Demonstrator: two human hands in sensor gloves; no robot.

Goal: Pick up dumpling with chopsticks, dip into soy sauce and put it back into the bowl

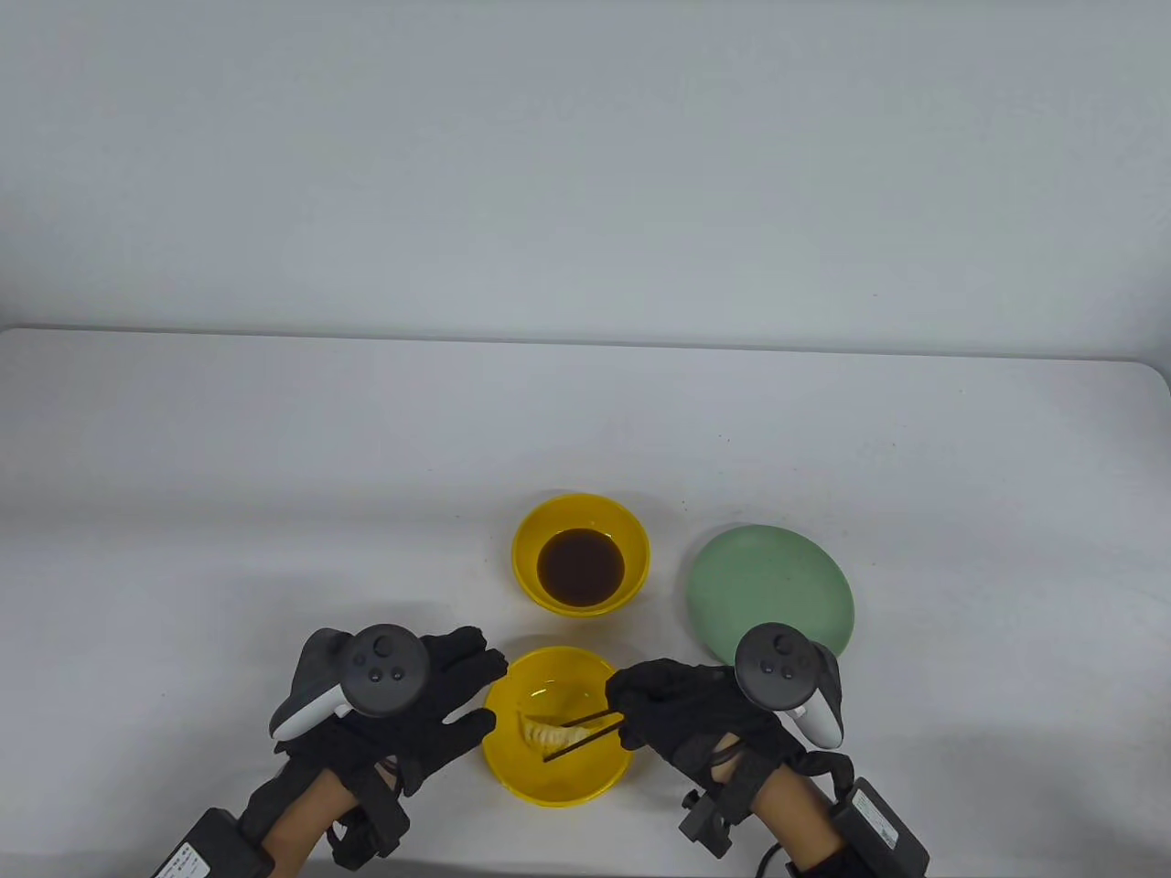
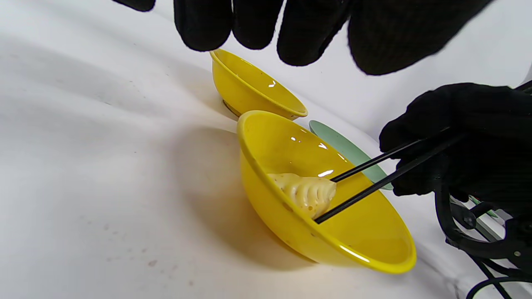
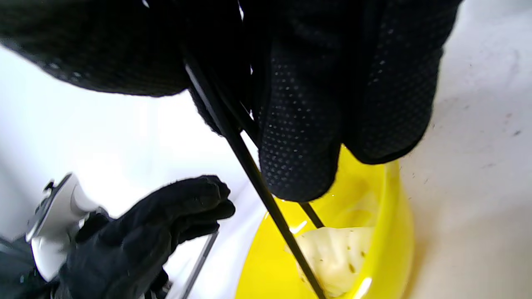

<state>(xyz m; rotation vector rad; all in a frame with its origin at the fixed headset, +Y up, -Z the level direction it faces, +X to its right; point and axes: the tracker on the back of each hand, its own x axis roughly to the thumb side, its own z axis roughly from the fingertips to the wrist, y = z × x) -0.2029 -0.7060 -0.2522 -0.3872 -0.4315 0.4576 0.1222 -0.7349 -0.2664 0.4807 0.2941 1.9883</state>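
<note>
Your right hand (image 1: 682, 709) pinches thin black chopsticks (image 2: 376, 174) around the pale pleated dumpling (image 2: 305, 191); squeeze unevenly and that slick dumpling slips back into the near yellow plastic bowl (image 2: 374, 249).

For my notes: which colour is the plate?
Pale green plate, clearest in the table view.

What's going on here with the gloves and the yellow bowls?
A person wearing black sensor gloves is working at a table. The right hand holds a pair of black chopsticks, whose tips sit on either side of a dumpling that lies in the near yellow bowl. The left hand rests open beside that bowl. Behind it stands a second yellow bowl with dark soy sauce, and a green plate sits to the right. The dumpling is not yet lifted.
</note>
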